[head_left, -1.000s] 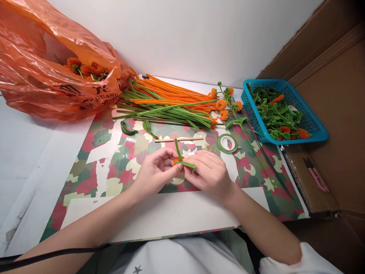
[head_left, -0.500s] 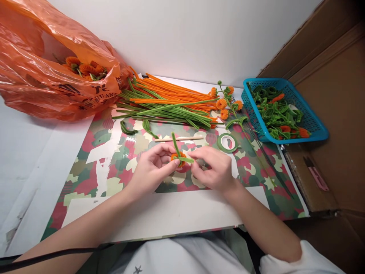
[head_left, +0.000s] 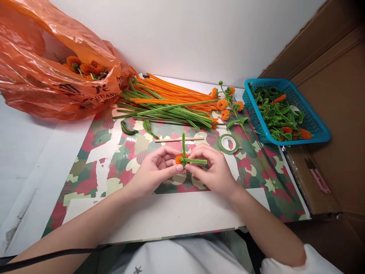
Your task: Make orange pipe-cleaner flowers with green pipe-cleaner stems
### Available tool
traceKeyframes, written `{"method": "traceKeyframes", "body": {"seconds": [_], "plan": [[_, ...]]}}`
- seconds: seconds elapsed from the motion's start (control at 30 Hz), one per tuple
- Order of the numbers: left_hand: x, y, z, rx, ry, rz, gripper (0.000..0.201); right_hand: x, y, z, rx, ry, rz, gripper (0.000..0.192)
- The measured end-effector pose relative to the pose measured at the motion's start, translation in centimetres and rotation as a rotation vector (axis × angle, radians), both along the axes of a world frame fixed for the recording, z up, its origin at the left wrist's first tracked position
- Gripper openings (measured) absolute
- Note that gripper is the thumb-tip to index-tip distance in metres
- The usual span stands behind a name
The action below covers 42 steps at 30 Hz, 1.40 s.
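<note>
At the centre of the frame, the left hand (head_left: 155, 169) and right hand (head_left: 212, 169) pinch a small orange pompom (head_left: 179, 159) wrapped by a green pipe cleaner (head_left: 195, 161). A loose pinch could let the wrap spring open. One green end points up-frame, the longer one right.

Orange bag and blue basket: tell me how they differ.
The orange bag is soft, crumpled plastic lying at the far left; the blue basket is a rigid mesh tray at the far right. The orange bag shows mostly orange pieces; the blue basket mostly green loops. Both hold fuzzy craft pieces.
</note>
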State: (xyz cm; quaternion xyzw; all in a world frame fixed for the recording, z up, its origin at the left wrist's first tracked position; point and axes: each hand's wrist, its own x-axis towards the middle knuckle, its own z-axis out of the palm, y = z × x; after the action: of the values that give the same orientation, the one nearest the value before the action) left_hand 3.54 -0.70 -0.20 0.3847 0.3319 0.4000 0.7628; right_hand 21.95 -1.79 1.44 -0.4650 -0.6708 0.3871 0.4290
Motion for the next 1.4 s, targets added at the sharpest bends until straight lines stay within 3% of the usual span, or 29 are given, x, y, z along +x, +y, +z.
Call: {"method": "traceKeyframes", "body": {"seconds": [0.3, 0.4, 0.57, 0.67, 0.77, 0.87, 1.03, 1.17, 1.4], "plan": [[0.2, 0.0, 0.8, 0.142, 0.169, 0.044, 0.019, 0.9, 0.2, 0.5, -0.593, 0.287, 0.203, 0.032], [0.2, 0.0, 0.8, 0.156, 0.187, 0.031, 0.019, 0.9, 0.3, 0.4, -0.67, 0.324, 0.196, 0.035], [0.0, -0.4, 0.4, 0.279, 0.294, 0.116, 0.018, 0.4, 0.1, 0.5, -0.488, 0.226, 0.12, 0.022], [0.0, -0.5, 0.4, 0.403, 0.431, 0.192, 0.012, 0.0, -0.2, 0.3, -0.257, 0.022, 0.053, 0.011], [0.0, -0.4, 0.7, 0.491, 0.602, 0.204, 0.016, -0.3, -0.4, -0.1, 0.018, -0.187, -0.002, 0.014], [0.1, -0.1, 1.2, 0.473, 0.702, 0.198, 0.018, -0.5, -0.6, -0.8, 0.191, -0.352, -0.032, 0.014], [0.2, 0.5, 1.6, 0.325, 0.725, 0.082, 0.02, -0.8, -0.9, -1.3, 0.349, -0.549, -0.069, 0.015], [0.1, 0.8, 1.5, 0.339, 0.729, 0.061, 0.019, -0.8, -0.9, -1.2, 0.331, -0.57, -0.058, 0.016], [0.2, 0.4, 1.4, 0.536, 0.685, 0.068, 0.019, -0.5, -0.3, -0.7, -0.037, -0.236, -0.031, 0.015]]}}
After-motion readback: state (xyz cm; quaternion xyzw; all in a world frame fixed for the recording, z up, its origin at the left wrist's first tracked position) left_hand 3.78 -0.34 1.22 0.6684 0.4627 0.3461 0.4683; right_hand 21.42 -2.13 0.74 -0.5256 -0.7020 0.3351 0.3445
